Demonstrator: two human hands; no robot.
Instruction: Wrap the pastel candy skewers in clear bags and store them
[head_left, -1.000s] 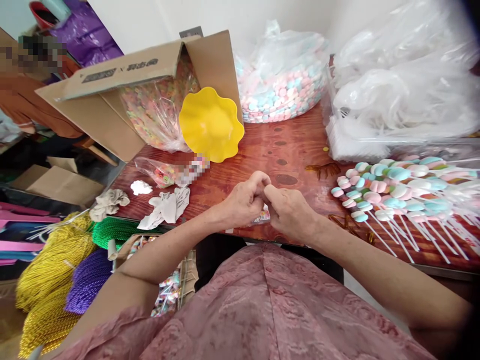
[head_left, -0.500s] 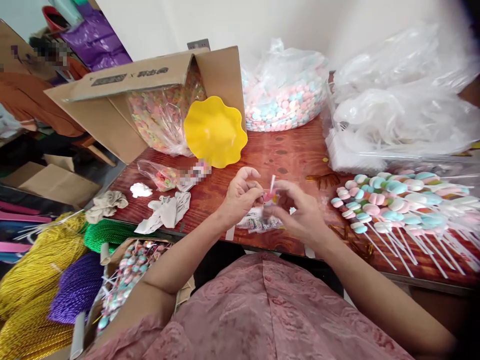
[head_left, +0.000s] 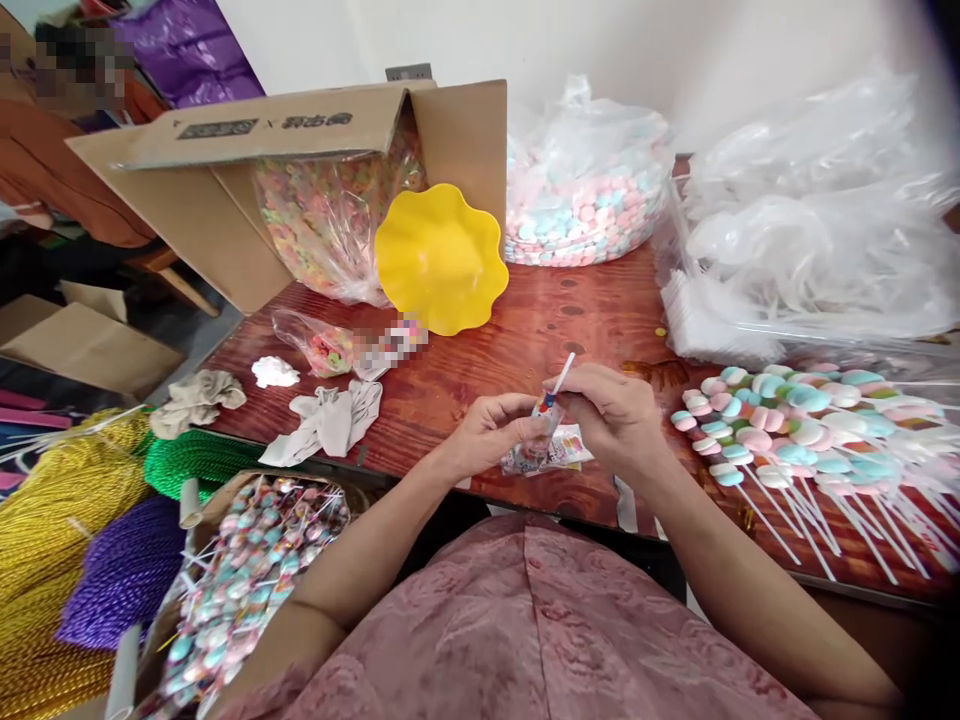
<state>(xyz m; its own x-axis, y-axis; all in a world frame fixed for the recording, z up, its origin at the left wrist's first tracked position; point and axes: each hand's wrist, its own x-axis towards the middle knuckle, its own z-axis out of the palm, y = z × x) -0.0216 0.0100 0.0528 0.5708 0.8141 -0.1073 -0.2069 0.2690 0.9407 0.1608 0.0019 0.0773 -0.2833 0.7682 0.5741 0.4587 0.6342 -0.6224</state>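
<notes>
Between my hands is a candy stick in a small printed clear bag, its white stick pointing up and to the right. My left hand is closed, with thumb and fingers pinching the bag from the left. On the other side, my right hand has its fingertips closed at the bag's top by the stick; its fingers partly hide the candy. Flat printed plastic bags lie on the table just below both hands. Marshmallow skewers on white sticks are heaped to the right of my right hand.
A yellow wavy-edged bowl leans by a cardboard box holding bagged gummy rings. Behind stands a bag of marshmallows; a clear plastic bin is at right. Cloths lie left. Below is a box of wrapped skewers.
Both hands have come together around the candy stick; my right fingers, spread and blurred before, are now closed at it. The stick leans more to the right. The view has shifted slightly.
</notes>
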